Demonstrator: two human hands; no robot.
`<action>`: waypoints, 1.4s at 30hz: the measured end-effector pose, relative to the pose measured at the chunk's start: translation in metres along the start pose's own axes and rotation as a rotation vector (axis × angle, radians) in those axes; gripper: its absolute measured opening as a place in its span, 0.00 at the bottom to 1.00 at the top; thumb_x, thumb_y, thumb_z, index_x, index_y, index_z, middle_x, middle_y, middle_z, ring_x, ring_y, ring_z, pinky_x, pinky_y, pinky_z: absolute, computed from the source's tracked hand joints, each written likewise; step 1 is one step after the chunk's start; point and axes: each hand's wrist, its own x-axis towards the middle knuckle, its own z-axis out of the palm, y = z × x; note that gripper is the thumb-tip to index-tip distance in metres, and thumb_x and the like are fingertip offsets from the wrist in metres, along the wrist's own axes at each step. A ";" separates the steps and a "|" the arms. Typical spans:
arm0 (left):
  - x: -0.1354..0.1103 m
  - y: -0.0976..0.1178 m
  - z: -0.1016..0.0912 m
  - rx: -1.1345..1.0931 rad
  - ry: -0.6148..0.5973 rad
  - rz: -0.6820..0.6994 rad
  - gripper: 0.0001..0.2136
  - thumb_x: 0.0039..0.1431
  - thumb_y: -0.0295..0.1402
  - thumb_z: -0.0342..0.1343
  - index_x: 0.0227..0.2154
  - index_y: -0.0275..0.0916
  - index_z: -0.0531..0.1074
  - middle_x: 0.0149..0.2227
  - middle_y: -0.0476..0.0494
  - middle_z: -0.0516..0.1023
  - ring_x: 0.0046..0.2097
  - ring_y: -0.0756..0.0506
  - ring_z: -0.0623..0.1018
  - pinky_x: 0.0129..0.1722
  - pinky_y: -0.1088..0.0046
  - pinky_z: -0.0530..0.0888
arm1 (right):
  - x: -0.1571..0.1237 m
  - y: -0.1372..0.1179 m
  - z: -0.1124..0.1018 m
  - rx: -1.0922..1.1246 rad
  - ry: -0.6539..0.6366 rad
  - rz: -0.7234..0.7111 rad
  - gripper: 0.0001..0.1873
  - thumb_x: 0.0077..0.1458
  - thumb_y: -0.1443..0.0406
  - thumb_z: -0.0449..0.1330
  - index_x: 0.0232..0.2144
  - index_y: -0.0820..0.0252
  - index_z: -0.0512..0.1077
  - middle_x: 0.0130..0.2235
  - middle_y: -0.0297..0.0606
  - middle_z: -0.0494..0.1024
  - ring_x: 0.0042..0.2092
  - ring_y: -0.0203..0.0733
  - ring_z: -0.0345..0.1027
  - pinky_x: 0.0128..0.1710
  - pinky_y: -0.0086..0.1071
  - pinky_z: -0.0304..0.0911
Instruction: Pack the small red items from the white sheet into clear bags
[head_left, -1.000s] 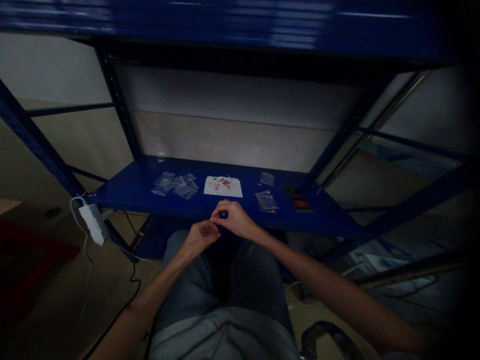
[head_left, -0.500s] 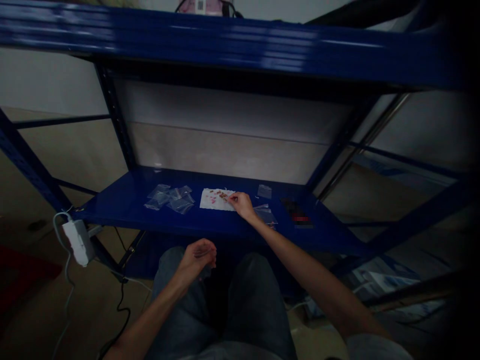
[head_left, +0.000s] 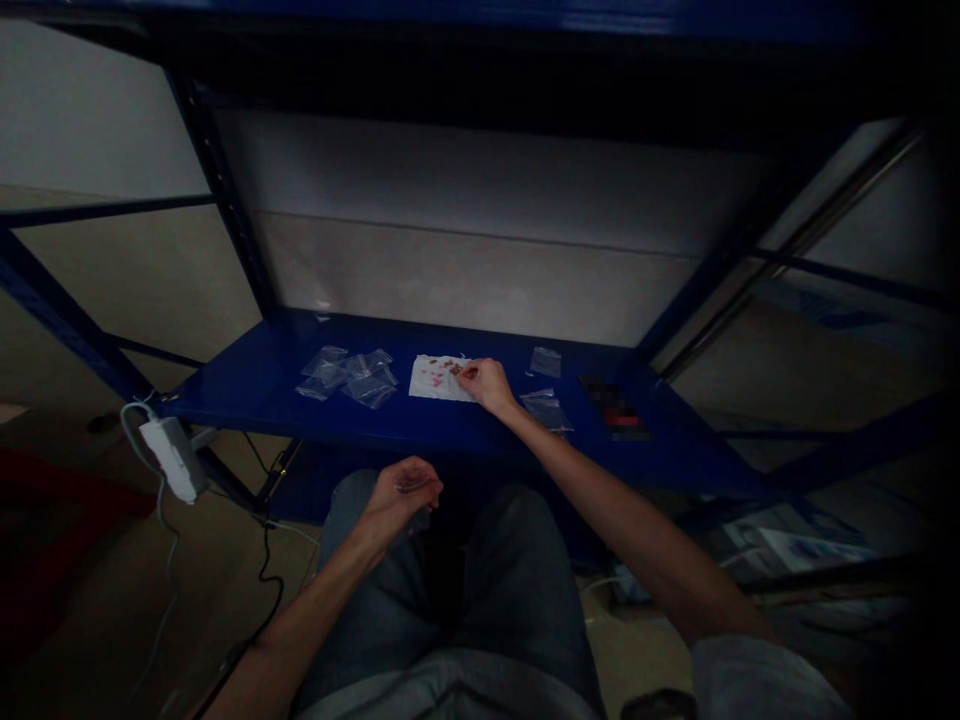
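Blue steel shelf [head_left: 247,385] | white paper sheet [head_left: 429,378] | right-hand fingers [head_left: 469,372] touching its edge

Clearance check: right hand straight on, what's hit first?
Likely the small reddish bits on the white paper sheet, at the fingertips of the right hand; depth unclear, it may already touch them.
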 end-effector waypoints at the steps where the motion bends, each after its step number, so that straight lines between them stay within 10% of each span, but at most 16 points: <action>1: 0.000 0.000 0.000 0.004 0.011 0.012 0.13 0.47 0.40 0.65 0.28 0.37 0.70 0.23 0.50 0.72 0.25 0.51 0.72 0.25 0.79 0.66 | -0.007 -0.012 -0.004 0.078 0.001 -0.019 0.06 0.49 0.66 0.63 0.26 0.62 0.79 0.28 0.39 0.79 0.30 0.38 0.70 0.31 0.28 0.60; 11: -0.012 0.003 0.008 0.073 0.008 0.088 0.14 0.44 0.38 0.66 0.29 0.34 0.71 0.23 0.48 0.72 0.24 0.52 0.70 0.21 0.79 0.62 | -0.134 -0.101 -0.020 0.344 -0.329 -0.309 0.04 0.50 0.66 0.65 0.26 0.61 0.78 0.27 0.34 0.76 0.28 0.34 0.66 0.28 0.26 0.57; 22: -0.009 -0.002 0.006 -0.037 -0.048 0.061 0.14 0.48 0.43 0.63 0.32 0.37 0.72 0.24 0.48 0.74 0.26 0.50 0.73 0.23 0.79 0.67 | 0.001 0.007 -0.013 -0.036 0.016 0.106 0.06 0.52 0.65 0.64 0.30 0.60 0.80 0.32 0.39 0.82 0.34 0.41 0.75 0.32 0.27 0.62; 31: -0.003 -0.007 0.003 -0.032 -0.079 0.016 0.13 0.50 0.41 0.63 0.32 0.37 0.71 0.25 0.48 0.74 0.26 0.51 0.73 0.22 0.79 0.68 | 0.013 0.010 0.005 -0.173 -0.001 0.101 0.04 0.49 0.65 0.65 0.26 0.59 0.78 0.31 0.41 0.81 0.33 0.40 0.73 0.31 0.27 0.61; 35: -0.002 -0.005 0.000 0.022 -0.061 0.029 0.13 0.48 0.39 0.64 0.29 0.37 0.70 0.24 0.50 0.72 0.24 0.52 0.70 0.21 0.80 0.65 | -0.027 -0.030 -0.010 0.109 0.075 -0.061 0.07 0.54 0.63 0.62 0.29 0.61 0.77 0.32 0.39 0.80 0.33 0.39 0.71 0.34 0.29 0.61; 42: -0.014 -0.018 0.017 0.075 -0.142 0.123 0.11 0.42 0.33 0.65 0.25 0.35 0.69 0.24 0.51 0.69 0.26 0.53 0.67 0.25 0.79 0.63 | -0.187 -0.090 -0.033 0.449 -0.127 -0.177 0.02 0.56 0.65 0.62 0.32 0.55 0.76 0.33 0.34 0.78 0.36 0.38 0.70 0.36 0.31 0.62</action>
